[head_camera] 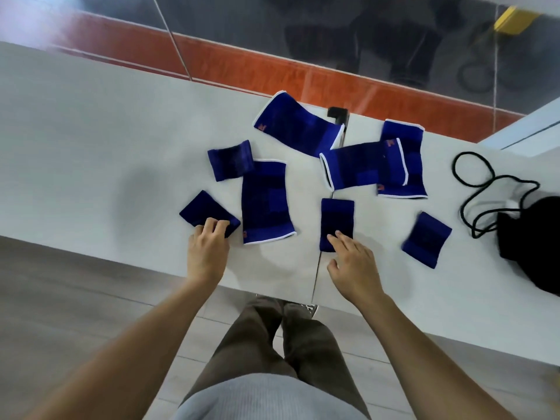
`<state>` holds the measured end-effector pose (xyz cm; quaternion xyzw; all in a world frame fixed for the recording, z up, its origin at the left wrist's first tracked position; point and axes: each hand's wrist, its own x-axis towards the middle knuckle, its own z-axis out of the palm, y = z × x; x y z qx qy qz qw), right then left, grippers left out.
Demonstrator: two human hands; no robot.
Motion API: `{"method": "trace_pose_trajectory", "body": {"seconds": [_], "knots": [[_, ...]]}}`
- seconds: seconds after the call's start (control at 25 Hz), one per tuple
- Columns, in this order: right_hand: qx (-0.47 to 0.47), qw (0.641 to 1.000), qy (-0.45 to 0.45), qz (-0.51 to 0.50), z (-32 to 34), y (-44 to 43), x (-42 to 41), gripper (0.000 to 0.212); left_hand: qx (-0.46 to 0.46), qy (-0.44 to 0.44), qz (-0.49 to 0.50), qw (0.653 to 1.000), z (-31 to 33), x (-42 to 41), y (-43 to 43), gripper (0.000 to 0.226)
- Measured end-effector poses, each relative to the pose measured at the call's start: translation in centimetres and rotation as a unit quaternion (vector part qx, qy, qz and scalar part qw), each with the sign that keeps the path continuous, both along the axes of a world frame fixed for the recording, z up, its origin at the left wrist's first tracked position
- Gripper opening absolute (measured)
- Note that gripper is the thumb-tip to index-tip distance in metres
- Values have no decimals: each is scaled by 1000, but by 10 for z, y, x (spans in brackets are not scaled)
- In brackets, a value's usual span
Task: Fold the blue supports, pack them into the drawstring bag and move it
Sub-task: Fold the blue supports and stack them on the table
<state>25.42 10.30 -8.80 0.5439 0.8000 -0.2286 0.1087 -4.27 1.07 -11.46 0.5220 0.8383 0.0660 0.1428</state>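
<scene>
**Both hands on small blue supports, bag waiting at three o'clock**

The left hand (207, 253) curls its fingers over the near corner of a small dark-blue support (206, 212), pinching its edge against the white table (75, 153). The right hand (353, 265) lies with fingers loosely spread, fingertips pressing the near end of another small support (338, 219); it presses rather than grips.

The left piece sits as a diamond, its corners toward twelve and six. The right piece runs lengthwise from six to twelve, straight away from the person.

Between the hands lies a longer white-trimmed support (266, 201), long axis also six to twelve, with a third small piece (230, 159) at its eleven o'clock. Further out, toward one o'clock, three more long supports (298, 125) overlap in a loose pile. A last small piece (427, 239) lies tilted at about three o'clock, and past it the black drawstring bag (530, 241) rests at the table's right edge, its cord (472, 177) looped loosely toward twelve.

The supports look like soft elastic knit: light, limp, unlikely to slip or break. Each should fold easily when pinched at one short end and carried to the other, though the stretchy fabric may spring open unless pressed flat.
</scene>
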Motion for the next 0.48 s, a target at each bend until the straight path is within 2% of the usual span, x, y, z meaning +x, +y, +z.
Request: {"method": "trace_pose_trajectory", "body": {"seconds": [0.12, 0.24, 0.32, 0.4, 0.48], "knots": [[-2, 1000, 9, -2, 1, 2, 0, 54, 34, -27, 17, 999, 7, -3, 3, 14], [22, 999, 34, -13, 7, 5, -9, 44, 85, -38, 58, 994, 23, 3, 11, 12], [24, 992, 114, -53, 17, 7, -23, 32, 142, -41, 45, 988, 38, 14, 17, 11], [-93, 961, 223, -134, 33, 9, -47, 28, 182, -51, -3, 982, 50, 30, 20, 11], [-244, 896, 297, -224, 48, 13, -71, 39, 197, -74, -64, 976, 55, 51, 21, 12]]}}
